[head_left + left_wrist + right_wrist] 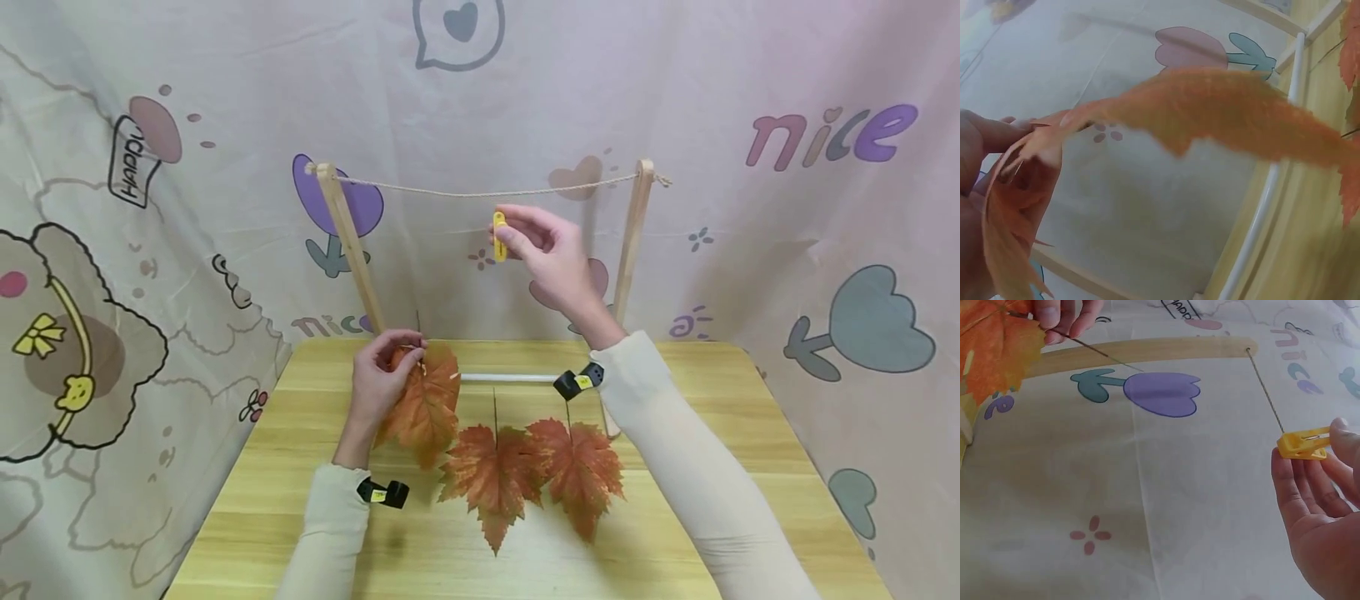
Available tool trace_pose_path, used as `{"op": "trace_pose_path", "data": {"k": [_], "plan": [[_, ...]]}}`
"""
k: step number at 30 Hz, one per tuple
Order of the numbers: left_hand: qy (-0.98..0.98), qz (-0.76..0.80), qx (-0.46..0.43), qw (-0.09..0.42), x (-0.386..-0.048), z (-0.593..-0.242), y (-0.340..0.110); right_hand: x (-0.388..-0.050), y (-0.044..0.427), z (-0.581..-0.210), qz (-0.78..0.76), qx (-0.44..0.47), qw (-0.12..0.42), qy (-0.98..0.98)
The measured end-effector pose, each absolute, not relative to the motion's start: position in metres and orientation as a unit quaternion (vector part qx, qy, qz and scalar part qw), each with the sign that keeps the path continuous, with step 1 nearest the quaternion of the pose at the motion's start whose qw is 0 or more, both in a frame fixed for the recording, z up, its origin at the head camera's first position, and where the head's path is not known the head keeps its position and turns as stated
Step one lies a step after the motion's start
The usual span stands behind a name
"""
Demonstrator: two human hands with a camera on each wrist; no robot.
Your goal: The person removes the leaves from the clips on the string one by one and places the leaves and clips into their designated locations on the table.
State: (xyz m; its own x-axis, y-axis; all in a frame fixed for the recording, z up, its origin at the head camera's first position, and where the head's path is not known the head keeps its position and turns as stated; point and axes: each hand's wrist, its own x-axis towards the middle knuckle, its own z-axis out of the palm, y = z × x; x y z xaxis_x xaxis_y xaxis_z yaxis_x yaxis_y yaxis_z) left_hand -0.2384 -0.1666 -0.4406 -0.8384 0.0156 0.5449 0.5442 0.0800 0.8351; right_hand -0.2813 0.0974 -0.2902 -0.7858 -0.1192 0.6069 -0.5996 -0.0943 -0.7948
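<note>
My left hand (377, 375) pinches an orange maple leaf (429, 408) near its stem, just above the table's left part. The leaf's blade (1210, 112) stretches across the left wrist view. Higher up, my right hand (555, 254) holds a yellow clothespin (499, 237) between thumb and fingers, slightly below a thin rope (450, 194). In the right wrist view the rope runs up to the clothespin (1302, 445); whether it touches cannot be told. Two more red-orange maple leaves, a middle leaf (491, 475) and a right leaf (577, 471), lie on the table with their stems pointing away.
A wooden left post (351, 242) and right post (633, 242) carry the rope, knotted at both ends. A white rod (510, 377) spans low between them. The wooden table (270, 500) backs onto a printed cloth (750, 233).
</note>
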Motion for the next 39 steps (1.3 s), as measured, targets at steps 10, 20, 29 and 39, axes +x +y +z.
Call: {"op": "trace_pose_path", "data": {"k": [10, 20, 29, 39], "plan": [[-0.713, -0.643, -0.196, 0.200, -0.237, -0.448, -0.166, -0.268, 0.120, -0.311, 0.666, 0.231, 0.172, -0.689], [-0.715, -0.647, -0.185, 0.192, -0.231, -0.453, -0.164, -0.262, 0.135, -0.335, 0.672, 0.218, 0.161, -0.689], [-0.713, -0.648, -0.194, 0.182, -0.224, -0.452, -0.160, -0.254, 0.147, -0.352, 0.684, 0.206, 0.158, -0.682], [-0.701, -0.662, -0.202, 0.171, -0.229, -0.470, -0.162, -0.243, 0.158, -0.374, 0.671, 0.195, 0.165, -0.696]]}}
